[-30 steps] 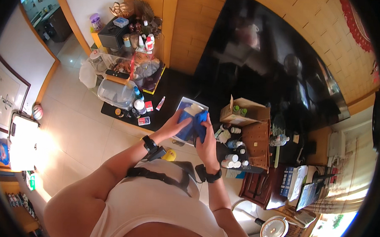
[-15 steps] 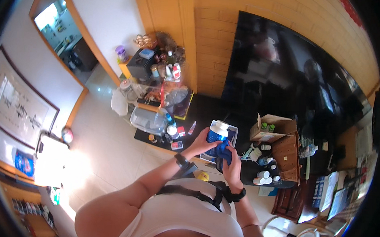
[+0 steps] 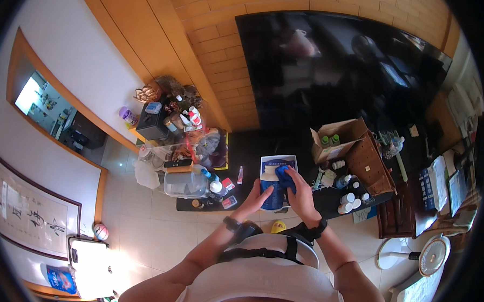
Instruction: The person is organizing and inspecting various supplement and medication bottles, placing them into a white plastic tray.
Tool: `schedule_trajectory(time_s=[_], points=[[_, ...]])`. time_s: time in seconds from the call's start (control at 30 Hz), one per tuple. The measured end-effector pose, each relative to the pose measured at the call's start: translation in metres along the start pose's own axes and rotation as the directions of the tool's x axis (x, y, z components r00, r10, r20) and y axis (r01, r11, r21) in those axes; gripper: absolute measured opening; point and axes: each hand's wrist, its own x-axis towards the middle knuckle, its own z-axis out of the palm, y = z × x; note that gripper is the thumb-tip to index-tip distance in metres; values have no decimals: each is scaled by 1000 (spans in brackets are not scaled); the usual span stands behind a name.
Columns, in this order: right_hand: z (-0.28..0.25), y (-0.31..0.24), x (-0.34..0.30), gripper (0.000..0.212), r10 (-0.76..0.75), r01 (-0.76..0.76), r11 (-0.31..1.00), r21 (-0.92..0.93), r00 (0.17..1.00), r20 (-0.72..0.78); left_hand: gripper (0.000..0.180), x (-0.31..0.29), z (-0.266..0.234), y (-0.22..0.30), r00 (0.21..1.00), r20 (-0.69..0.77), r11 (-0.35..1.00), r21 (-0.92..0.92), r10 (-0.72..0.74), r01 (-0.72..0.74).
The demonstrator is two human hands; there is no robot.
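My left hand [image 3: 255, 202] is closed round a blue bottle [image 3: 273, 199] with a white top, held upright in front of my body. A crumpled blue cloth [image 3: 285, 176] is gripped in my right hand [image 3: 302, 197] and pressed against the upper right side of the bottle. Just behind the bottle lies a shallow white box [image 3: 292, 159] on the black tabletop, partly hidden by the bottle and cloth.
Right of my hands stand an open cardboard box [image 3: 331, 153] with green-capped bottles and several white bottles [image 3: 346, 203]. On the left are a clear plastic bin [image 3: 184, 185] and small bottles. A large television [image 3: 332, 74] rises behind; a white fan [image 3: 433, 255] stands at right.
The view has swung, shifting the room around. The bottle has come lower, nearer my body. The cloth has moved from the bottle's lower right side up beside its top.
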Motion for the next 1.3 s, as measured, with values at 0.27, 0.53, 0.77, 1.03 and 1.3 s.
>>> schedule_trajectory(time_s=[0.27,0.53,0.77,1.03,1.3], points=[[6,-7,-9,69,-11,13,1000,-22,996,84,53,9,-2,5,981,-174,991,-93,80,-97],[17,-12,-23,65,-86,119,989,-91,948,306,59,25,-48,-49,937,-307,964,-248,-169,93],[19,4,-24,64,-3,6,1000,-22,991,136,57,15,-29,-3,979,-190,998,-23,-67,64],[7,1,8,65,-4,2,1000,26,997,74,60,2,-10,2,992,-74,985,-145,-103,91],[11,10,1,64,-29,43,993,-111,992,122,46,5,-4,-6,983,-136,992,22,-124,128]])
